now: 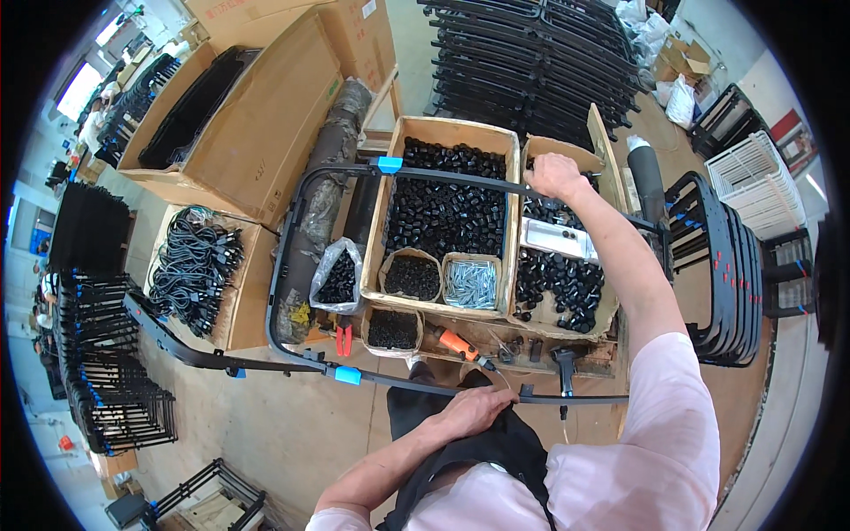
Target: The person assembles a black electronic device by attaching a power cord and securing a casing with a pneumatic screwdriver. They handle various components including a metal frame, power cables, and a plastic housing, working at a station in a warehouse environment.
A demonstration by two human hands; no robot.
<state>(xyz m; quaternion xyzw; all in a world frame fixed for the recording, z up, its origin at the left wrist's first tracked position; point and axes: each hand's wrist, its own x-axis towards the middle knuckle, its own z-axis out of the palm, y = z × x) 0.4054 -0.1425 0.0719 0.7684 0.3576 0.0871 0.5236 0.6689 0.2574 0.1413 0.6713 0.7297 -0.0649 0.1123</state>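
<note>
A large black tubular frame (292,212) with rounded corners and blue tape pieces spans the parts boxes and reaches back toward my body. My right hand (556,176) is closed at its far bar, above the right-hand box; the fingertips are partly hidden. On the near bar, in front of my waist, my left hand (478,411) is wrapped with its fingers pointing right. Under the frame sits a wooden box (381,212) full of small black plastic caps (450,199). A cardboard box (580,332) beside it holds more black knobs (567,288) and a white plastic case (558,239).
Silver screws (471,283) and small black parts (412,276) fill two trays. An orange power screwdriver (460,343), a black one (565,372) and red-handled pliers (343,336) lie at the bench's near edge. Coiled black cables (195,270) are left; stacked frames (722,265) stand right.
</note>
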